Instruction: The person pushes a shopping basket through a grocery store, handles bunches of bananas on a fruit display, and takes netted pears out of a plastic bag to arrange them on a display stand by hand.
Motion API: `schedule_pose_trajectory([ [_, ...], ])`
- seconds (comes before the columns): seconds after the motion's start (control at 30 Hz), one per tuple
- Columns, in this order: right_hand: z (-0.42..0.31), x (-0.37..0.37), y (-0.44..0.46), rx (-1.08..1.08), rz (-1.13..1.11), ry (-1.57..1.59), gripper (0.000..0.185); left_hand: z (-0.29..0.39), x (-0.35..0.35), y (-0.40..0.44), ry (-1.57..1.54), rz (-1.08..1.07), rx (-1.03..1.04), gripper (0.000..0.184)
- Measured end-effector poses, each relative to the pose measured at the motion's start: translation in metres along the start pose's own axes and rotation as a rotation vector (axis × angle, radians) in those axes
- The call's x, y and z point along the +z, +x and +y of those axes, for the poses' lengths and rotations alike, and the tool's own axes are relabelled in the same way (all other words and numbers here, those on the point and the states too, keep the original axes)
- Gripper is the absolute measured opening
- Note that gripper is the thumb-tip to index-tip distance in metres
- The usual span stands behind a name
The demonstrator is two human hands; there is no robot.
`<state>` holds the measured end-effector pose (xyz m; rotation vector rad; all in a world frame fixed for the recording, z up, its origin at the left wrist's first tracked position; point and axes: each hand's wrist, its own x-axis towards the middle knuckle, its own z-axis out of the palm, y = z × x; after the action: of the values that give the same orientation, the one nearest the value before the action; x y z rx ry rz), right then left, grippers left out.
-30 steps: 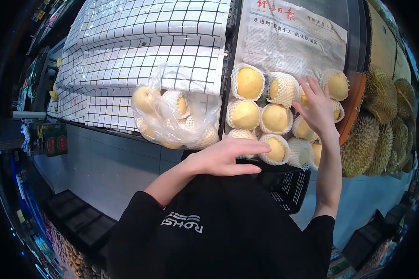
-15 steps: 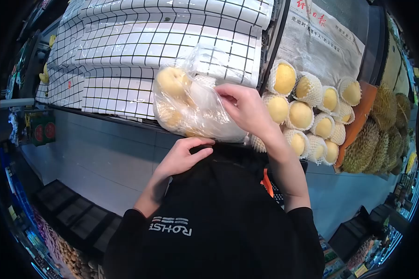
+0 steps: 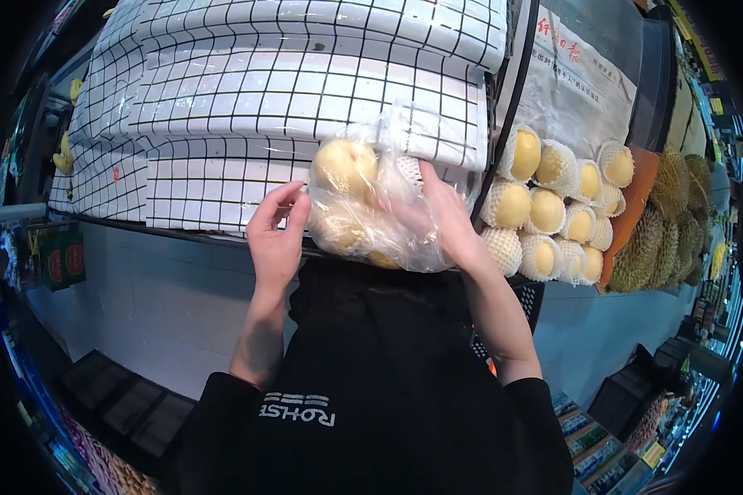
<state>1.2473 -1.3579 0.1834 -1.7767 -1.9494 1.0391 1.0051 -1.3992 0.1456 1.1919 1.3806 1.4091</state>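
A clear plastic bag (image 3: 425, 247) sits at the front edge of the checked display, with several round yellow, pear-like fruits (image 3: 344, 169) inside it. White foam netting (image 3: 409, 171) shows through the plastic near the bag's right side. My left hand (image 3: 276, 235) is just left of the bag, thumb and fingers apart, holding nothing. At the bag's right side is my right hand (image 3: 442, 216), its fingers reaching in behind or inside the plastic. The film blurs those fingers, so I cannot tell whether they grip anything.
Foam-netted yellow fruits (image 3: 546, 210) stand in rows to the right, below a newspaper sheet (image 3: 582, 78). Beyond an orange-brown board (image 3: 636, 198) lie durians (image 3: 656, 239). The stepped display has a black-and-white checked cover (image 3: 223, 107). Bananas (image 3: 63, 154) are at far left.
My left hand has risen from the front edge to the bag's left side and opened. My right hand has gone from pinching the bag's upper right to reaching into the plastic.
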Motion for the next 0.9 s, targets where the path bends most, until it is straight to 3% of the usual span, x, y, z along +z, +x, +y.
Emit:
schedule_pose_trajectory([
  [0.03,0.0,0.002,0.001,0.006,0.011,0.001,0.071,-0.005,0.002,0.014,-0.034,-0.035,-0.013,0.035],
  [0.17,0.003,0.014,0.006,0.007,0.038,0.04,0.073,-0.023,0.02,0.043,0.14,-0.211,0.006,0.049],
  [0.23,0.001,0.017,0.01,0.018,0.048,0.033,0.075,-0.024,0.03,0.046,-0.125,-0.326,-0.208,0.058],
  [0.3,-0.002,0.019,0.016,0.161,-0.006,-0.02,0.08,-0.028,0.033,0.05,-0.154,-0.348,-0.237,0.057],
  [0.43,-0.01,0.03,0.021,0.211,0.044,-0.028,0.093,-0.022,0.032,0.053,-0.242,-0.388,-0.356,0.054],
  [0.5,-0.008,0.036,0.022,0.193,0.088,0.006,0.087,-0.023,0.03,0.056,-0.39,-0.411,-0.476,0.054],
  [0.73,0.004,0.036,0.02,0.041,0.159,0.171,0.094,-0.039,0.021,0.056,-0.623,-0.494,-0.455,0.064],
  [0.9,-0.001,0.017,0.022,0.106,-0.125,0.466,0.084,-0.041,0.018,0.057,-0.647,-0.477,-0.487,0.067],
])
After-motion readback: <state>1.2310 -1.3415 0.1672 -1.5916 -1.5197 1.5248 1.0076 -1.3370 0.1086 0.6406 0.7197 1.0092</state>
